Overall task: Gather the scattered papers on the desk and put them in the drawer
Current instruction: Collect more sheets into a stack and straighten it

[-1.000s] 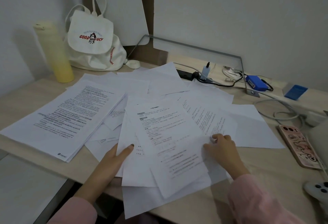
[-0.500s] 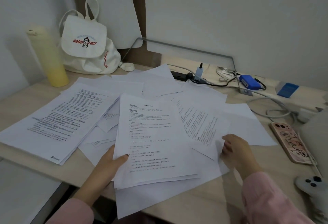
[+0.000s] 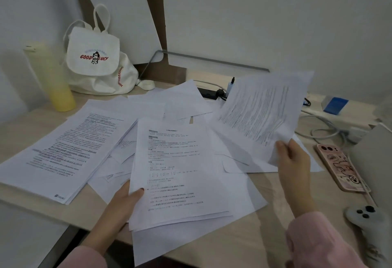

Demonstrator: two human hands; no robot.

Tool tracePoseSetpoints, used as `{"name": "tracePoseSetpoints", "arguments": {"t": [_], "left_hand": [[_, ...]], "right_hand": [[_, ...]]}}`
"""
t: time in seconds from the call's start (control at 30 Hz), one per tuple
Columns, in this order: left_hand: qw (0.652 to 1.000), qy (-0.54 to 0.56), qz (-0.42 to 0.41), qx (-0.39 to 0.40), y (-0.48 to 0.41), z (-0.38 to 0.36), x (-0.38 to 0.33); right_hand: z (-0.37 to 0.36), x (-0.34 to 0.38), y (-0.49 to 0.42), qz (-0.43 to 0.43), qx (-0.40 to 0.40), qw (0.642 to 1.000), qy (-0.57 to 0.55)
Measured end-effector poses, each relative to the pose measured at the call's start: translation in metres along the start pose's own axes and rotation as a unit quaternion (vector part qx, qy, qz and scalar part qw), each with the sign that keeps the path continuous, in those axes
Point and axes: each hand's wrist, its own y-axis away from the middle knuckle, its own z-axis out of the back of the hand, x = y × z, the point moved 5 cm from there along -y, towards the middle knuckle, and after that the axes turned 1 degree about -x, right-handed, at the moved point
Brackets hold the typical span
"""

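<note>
White printed papers lie scattered over the wooden desk (image 3: 265, 236). My left hand (image 3: 125, 200) grips the lower left edge of a small stack of printed sheets (image 3: 176, 172) at the desk's front middle, thumb on top. My right hand (image 3: 293, 157) holds a printed sheet (image 3: 261, 113) by its lower corner, lifted and tilted above the desk at the right. A thicker pile of printed pages (image 3: 61, 149) lies at the left. Loose blank sheets (image 3: 180, 100) lie behind and beneath the stack. No drawer is in view.
A white "Good Lucy" bag (image 3: 95, 62) and a yellow bottle (image 3: 55, 81) stand at the back left. A pink phone (image 3: 341, 168), a white controller (image 3: 364, 214), cables (image 3: 326, 127) and a blue box (image 3: 336, 105) lie at the right. A power strip (image 3: 210, 92) sits behind the papers.
My right hand has picked a printed sheet off the desk and raised it up and to the right. My left hand keeps its hold on the front stack.
</note>
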Motion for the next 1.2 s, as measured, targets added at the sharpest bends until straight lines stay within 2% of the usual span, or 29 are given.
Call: {"name": "tracePoseSetpoints", "arguments": {"t": [0.1,0.2,0.27,0.4,0.47,0.73,0.9,0.97,1.03,1.07,1.13,1.2], "left_hand": [[1.0,0.011,0.007,-0.006,-0.001,0.0,0.002],[1.0,0.022,0.01,-0.008,0.0,-0.001,0.002],[1.0,0.027,0.009,-0.008,0.0,-0.003,0.001],[0.999,0.043,0.022,-0.007,0.002,-0.003,0.001],[0.998,0.06,0.035,0.002,0.002,-0.003,0.003],[0.991,0.123,0.044,0.041,0.014,-0.021,-0.004],[0.995,0.072,-0.019,0.063,0.013,-0.025,-0.007],[0.997,0.054,-0.03,0.036,0.01,-0.024,-0.009],[0.998,0.046,-0.039,0.015,0.006,-0.021,-0.011],[0.998,0.044,-0.045,0.01,0.003,-0.019,-0.012],[0.998,0.037,-0.052,0.001,-0.004,-0.015,-0.013],[0.998,0.026,-0.051,-0.005,-0.008,-0.012,-0.016]], "right_hand": [[0.006,0.004,0.006,-0.051,0.018,0.984,-0.168],[-0.001,-0.006,0.022,-0.15,0.058,0.93,-0.331],[-0.014,-0.016,0.041,-0.222,0.081,0.893,-0.383],[-0.041,-0.037,0.082,-0.346,0.118,0.858,-0.362],[-0.056,-0.041,0.1,-0.377,0.153,0.844,-0.348],[-0.091,-0.029,0.146,-0.406,0.313,0.827,-0.231],[-0.097,-0.01,0.162,-0.379,0.489,0.774,-0.135],[-0.092,-0.003,0.155,-0.359,0.492,0.785,-0.113],[-0.082,-0.009,0.132,-0.339,0.41,0.839,-0.111],[-0.073,-0.013,0.114,-0.303,0.355,0.879,-0.099],[-0.054,-0.021,0.079,-0.173,0.252,0.952,-0.006],[-0.041,-0.029,0.049,-0.073,0.182,0.974,0.114]]}}
